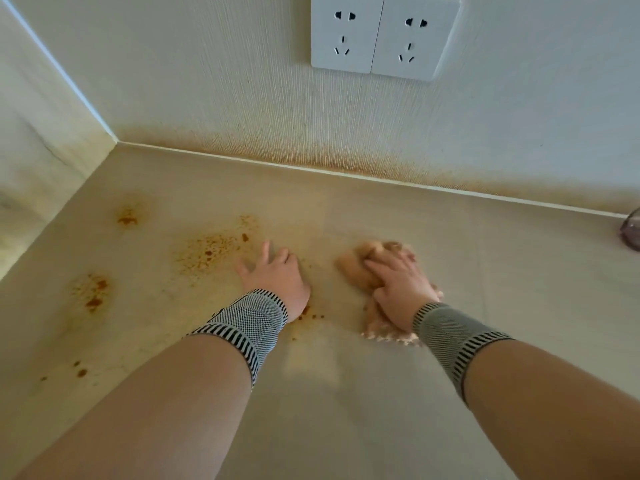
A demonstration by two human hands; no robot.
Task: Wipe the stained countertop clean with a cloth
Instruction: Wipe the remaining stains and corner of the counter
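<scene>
The right hand (403, 284) sits right of centre in the frame, pressed down on a tan cloth (360, 271). Its fingers (379, 268) are curled into the bunched cloth, gripping it against the counter (346, 410). Part of the cloth bulges out ahead of the fingertips toward the wall; a frayed edge shows below the wrist, blurred.

The left hand (277, 275) lies just left of centre, palm down on the counter, fingers spread apart and fairly straight, holding nothing. It is near the cloth but not touching it. Both wrists wear grey knitted bands with striped edges (249, 323).

Orange-brown stains (211, 249) mark the left half of the counter: a speckled patch just left of the left hand, a smaller one (127, 218) further toward the upper left, another (93, 292) at the middle left, and a few dots (81, 372) at the lower left. Small spots (308, 315) lie beside the left wrist.

The wall (242, 98) behind carries fine orange speckling along its base. Two white sockets (384, 34) are mounted at the top centre. At the right edge, a dark rounded thing (632, 233) is cut off; I cannot tell what it is.
</scene>
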